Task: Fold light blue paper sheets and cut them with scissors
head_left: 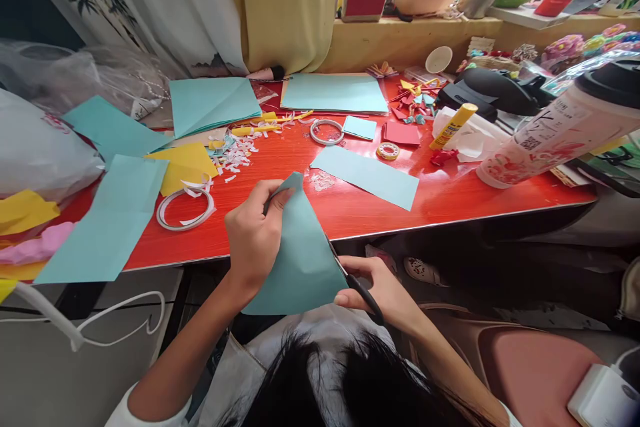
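A sheet of teal paper [300, 260] is pinched near its top corner by my left hand [257, 230], and its lower part hangs past the table's front edge. My right hand [380, 287] grips black-handled scissors [364, 293]. The scissor blades lie along the right edge of the sheet; how far apart they are is hard to make out. Beyond the hands, a cut teal strip [367, 177] lies flat on the red table [260, 180].
Double-sided tape rolls [186, 209] and white paper scraps [239, 155] lie left of centre. Stacked teal sheets [334, 92] are at the back. A glue stick [453, 127] and a large tumbler [555, 133] stand at right. A pink stool [535, 373] is below right.
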{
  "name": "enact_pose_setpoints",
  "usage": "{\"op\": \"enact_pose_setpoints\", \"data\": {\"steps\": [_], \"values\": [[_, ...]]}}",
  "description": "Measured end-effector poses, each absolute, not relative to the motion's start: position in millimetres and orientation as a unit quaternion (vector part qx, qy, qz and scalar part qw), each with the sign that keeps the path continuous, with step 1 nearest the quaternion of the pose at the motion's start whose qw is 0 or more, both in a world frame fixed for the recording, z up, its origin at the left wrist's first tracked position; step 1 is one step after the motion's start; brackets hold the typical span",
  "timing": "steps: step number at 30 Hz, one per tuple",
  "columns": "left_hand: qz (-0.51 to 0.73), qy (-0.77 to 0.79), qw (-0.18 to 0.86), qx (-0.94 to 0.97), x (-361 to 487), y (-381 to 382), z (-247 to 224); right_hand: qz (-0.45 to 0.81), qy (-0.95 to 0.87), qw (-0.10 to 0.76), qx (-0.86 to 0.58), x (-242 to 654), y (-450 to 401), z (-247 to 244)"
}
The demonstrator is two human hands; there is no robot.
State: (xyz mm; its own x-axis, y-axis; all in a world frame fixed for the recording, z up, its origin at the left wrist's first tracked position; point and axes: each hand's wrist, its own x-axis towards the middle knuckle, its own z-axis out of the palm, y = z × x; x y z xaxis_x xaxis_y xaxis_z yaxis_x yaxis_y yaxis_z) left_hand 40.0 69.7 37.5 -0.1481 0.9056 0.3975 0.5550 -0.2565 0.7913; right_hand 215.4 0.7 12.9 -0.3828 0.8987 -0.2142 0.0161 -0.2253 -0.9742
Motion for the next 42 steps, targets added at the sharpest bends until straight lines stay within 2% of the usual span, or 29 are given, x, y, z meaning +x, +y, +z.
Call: {"op": "enact_pose_setpoints", "data": {"steps": [13, 29, 37, 42], "values": [[0.494, 0.594, 0.182, 0.608, 36.2, 71.2, 33.3, 0.679, -0.428, 0.349, -0.484, 205.8, 0.0, 4.0], [0.513, 0.580, 0.240, 0.586, 33.6, 70.5, 25.6, 0.690, -0.422, 0.362, -0.464, 200.8, 0.7, -4.7], [0.519, 0.589, 0.231, 0.574, 33.3, 70.1, 23.0, 0.686, -0.418, 0.342, -0.487, 199.7, -0.2, -4.9], [0.521, 0.588, 0.229, 0.574, 33.3, 68.5, 21.5, 0.686, -0.422, 0.363, -0.469, 198.0, 1.4, -6.0]]}}
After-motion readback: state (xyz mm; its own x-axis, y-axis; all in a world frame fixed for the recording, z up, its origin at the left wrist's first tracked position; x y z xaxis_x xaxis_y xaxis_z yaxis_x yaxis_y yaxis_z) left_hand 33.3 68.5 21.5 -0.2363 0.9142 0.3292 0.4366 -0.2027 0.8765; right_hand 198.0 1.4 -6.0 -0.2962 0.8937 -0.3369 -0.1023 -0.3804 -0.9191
